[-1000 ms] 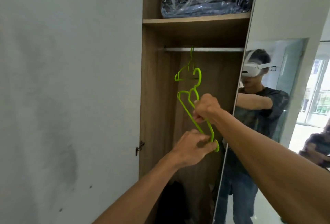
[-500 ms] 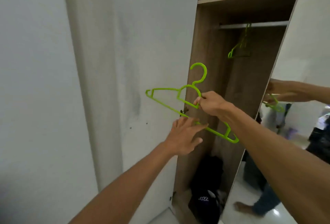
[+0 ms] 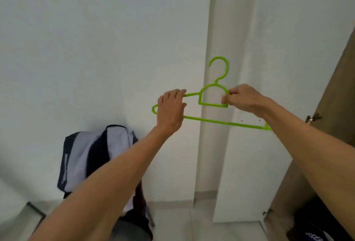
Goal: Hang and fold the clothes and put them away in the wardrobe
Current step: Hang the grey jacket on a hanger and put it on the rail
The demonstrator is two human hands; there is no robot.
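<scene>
A bright green plastic hanger (image 3: 213, 104) is held level in front of the white wall, hook up. My right hand (image 3: 243, 97) pinches it at the neck loop on the right. My left hand (image 3: 170, 110) is curled over its left shoulder bar, near the left tip. A pile of dark blue and pale lilac clothes (image 3: 92, 156) lies draped over something low at the lower left, partly hidden by my left forearm. The wardrobe (image 3: 338, 95) shows only as a brown wooden edge at the far right.
The open white wardrobe door (image 3: 247, 164) stands edge-on right of centre, hinges at its right side. Dark clothing with white print (image 3: 315, 237) lies on the wardrobe floor at the bottom right. Pale floor tiles run along the bottom.
I have turned left, away from the wardrobe's inside, carrying the hanger with me. The hanger has come level, and my left hand has closed on its left end. The clothes pile has come into view.
</scene>
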